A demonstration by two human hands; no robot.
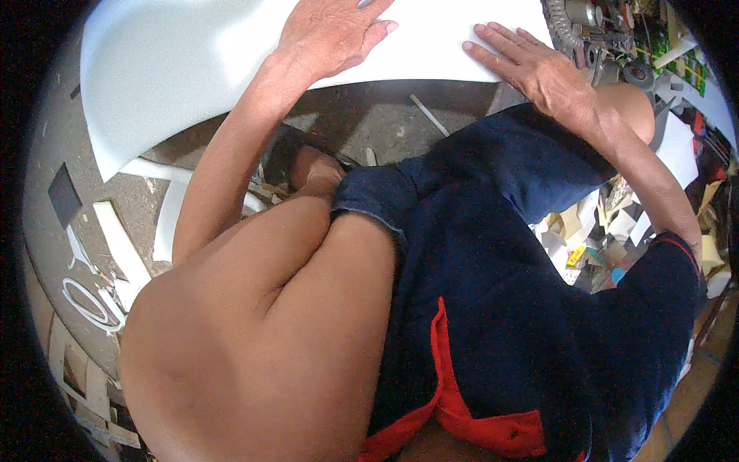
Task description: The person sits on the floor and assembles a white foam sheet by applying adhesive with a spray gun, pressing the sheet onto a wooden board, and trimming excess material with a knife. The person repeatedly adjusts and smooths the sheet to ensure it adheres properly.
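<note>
A large white sheet (185, 77), smooth and bendy like foam, spans the top of the view. Its left end droops in a curve toward the floor. My left hand (331, 35) rests on the sheet with the thumb held out, its other fingertips partly cut off by the upper edge of the picture. To the right, my right hand (543, 73) lies flat near the sheet's right end, fingers stretched out and slightly spread. Neither hand grips anything that I can see.
White offcut strips (123, 242) and a dark flat piece (65, 194) lie on the grey floor at left. Beyond my right hand is a clutter of metal machine parts (589, 31). A heap of mixed scraps (593, 239) lies beneath my right arm. My bent legs fill the near middle.
</note>
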